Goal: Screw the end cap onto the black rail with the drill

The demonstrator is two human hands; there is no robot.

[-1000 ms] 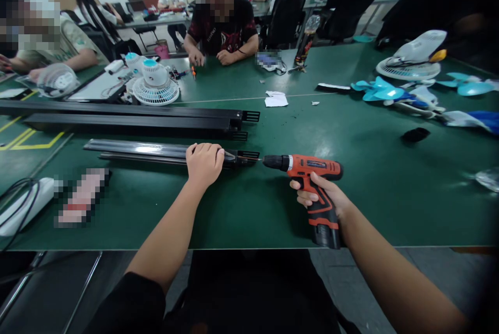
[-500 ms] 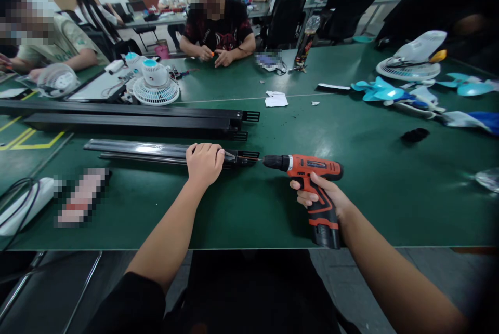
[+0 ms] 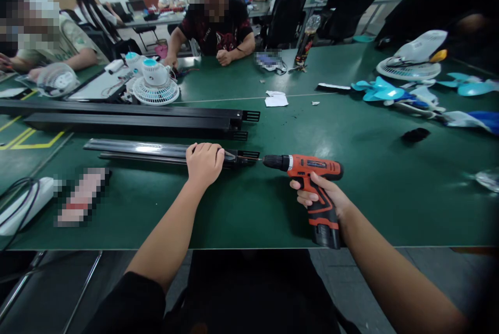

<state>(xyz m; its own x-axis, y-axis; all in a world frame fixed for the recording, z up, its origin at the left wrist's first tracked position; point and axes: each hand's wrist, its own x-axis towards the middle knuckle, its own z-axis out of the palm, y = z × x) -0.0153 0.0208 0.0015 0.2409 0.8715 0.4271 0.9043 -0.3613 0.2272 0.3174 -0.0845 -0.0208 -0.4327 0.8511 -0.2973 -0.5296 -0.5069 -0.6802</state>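
My left hand (image 3: pixel 204 162) is closed over the right end of a long black metal rail (image 3: pixel 148 151) that lies on the green table (image 3: pixel 241 204). My right hand (image 3: pixel 319 198) grips the handle of an orange and black cordless drill (image 3: pixel 310 181). The drill lies level, its bit against the rail's ribbed end cap (image 3: pixel 248 156). Two more black rails (image 3: pixel 128 117) lie parallel just behind.
Small white desk fans (image 3: pixel 155 84) and fan parts stand at the back left, blue fan blades (image 3: pixel 384 91) and a white grille (image 3: pixel 408 69) at the right. Paper scraps (image 3: pixel 276 99) lie mid-table. Other people sit across the table. A white cable box (image 3: pixel 23 208) lies at the near left.
My hands, the drill and the rail have not moved. The person opposite has moved one arm out to the left, toward the fans.
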